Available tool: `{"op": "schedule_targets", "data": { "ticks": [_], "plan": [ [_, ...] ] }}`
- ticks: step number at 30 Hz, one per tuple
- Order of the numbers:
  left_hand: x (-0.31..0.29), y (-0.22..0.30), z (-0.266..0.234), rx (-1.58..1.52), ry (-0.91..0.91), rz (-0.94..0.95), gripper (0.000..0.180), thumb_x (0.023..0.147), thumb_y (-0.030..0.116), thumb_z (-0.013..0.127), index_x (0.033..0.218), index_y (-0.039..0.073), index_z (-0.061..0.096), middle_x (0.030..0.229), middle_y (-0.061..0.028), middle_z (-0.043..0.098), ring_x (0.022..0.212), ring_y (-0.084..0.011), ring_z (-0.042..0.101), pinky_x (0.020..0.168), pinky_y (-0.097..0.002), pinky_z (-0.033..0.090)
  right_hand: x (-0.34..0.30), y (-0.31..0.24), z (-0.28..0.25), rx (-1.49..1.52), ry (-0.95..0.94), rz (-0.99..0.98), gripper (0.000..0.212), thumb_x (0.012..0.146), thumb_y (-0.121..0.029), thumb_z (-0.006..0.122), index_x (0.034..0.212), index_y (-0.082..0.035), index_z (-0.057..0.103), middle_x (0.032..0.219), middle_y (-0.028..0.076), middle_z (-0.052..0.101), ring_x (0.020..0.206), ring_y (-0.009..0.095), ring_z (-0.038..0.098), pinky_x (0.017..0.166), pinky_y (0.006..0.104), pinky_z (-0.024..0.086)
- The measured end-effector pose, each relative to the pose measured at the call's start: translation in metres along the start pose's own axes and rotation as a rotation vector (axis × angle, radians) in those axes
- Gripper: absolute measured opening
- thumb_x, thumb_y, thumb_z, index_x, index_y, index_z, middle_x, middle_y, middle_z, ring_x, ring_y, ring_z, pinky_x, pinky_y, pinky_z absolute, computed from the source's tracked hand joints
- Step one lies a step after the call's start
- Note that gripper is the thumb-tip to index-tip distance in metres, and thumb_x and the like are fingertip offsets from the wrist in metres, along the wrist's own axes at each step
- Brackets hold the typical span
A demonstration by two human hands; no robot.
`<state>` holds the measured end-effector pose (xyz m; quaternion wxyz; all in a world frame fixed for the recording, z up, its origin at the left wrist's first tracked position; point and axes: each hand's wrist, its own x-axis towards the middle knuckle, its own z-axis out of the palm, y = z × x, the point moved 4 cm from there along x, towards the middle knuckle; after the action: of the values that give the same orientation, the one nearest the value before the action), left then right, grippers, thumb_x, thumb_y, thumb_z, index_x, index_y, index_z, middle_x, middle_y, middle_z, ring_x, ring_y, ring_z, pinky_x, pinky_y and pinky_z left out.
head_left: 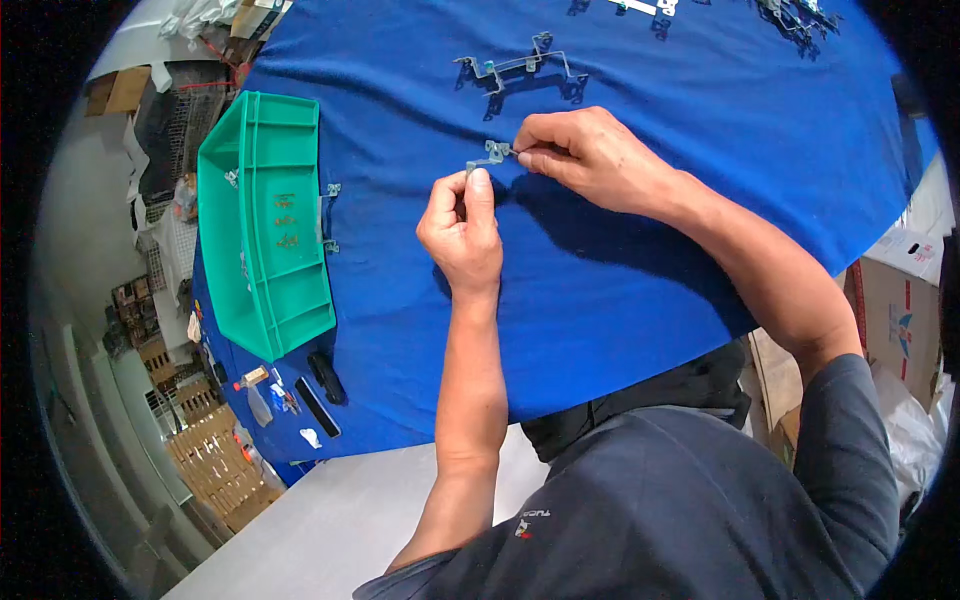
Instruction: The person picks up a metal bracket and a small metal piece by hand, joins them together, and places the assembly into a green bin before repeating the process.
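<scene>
Blue cloth-covered table point(620, 260); green plastic tray point(265, 215) at left. Small bent metal bracket point(490, 155), held just above the cloth: left hand point(462, 232) pinched on its lower end, right hand point(585, 155) pinched on its upper end. Best handled with both pinches firm, the piece kept low over the cloth.

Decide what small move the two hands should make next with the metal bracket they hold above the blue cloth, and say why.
Probably lay the bracket on the blue cloth beside the larger wire assembly. The left hand pinches its lower end and the right hand its upper end, so it hangs just above the cloth. Similar assemblies already lie in a row further up the cloth.
</scene>
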<state>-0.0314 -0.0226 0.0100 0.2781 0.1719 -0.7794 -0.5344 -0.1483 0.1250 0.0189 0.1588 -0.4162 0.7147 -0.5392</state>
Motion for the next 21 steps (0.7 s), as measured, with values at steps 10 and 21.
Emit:
{"op": "schedule_targets", "data": {
  "ticks": [10, 21],
  "plan": [
    [0.002, -0.002, 0.007, 0.140, -0.068, 0.088, 0.014, 0.097, 0.013, 0.068, 0.091, 0.001, 0.068, 0.072, 0.0076, 0.055, 0.061, -0.0006, 0.044, 0.052, -0.0200, 0.033, 0.000, -0.003, -0.003, -0.003, 0.098, -0.107, 0.012, 0.089, -0.011, 0.066, 0.095, -0.001, 0.063, 0.084, 0.017, 0.065, 0.080, 0.036, 0.066, 0.070, 0.0444, 0.051],
    [0.000, -0.002, 0.002, 0.101, -0.005, 0.069, 0.014, 0.098, 0.014, 0.067, 0.090, 0.002, 0.067, 0.070, 0.0044, 0.058, 0.056, -0.0023, 0.047, 0.050, -0.0199, 0.036, 0.002, 0.004, -0.010, 0.133, 0.119, 0.146, 0.020, 0.092, -0.018, 0.065, 0.095, 0.002, 0.064, 0.077, 0.017, 0.066, 0.072, 0.032, 0.067, 0.067, 0.0426, 0.052]
  ]
}}
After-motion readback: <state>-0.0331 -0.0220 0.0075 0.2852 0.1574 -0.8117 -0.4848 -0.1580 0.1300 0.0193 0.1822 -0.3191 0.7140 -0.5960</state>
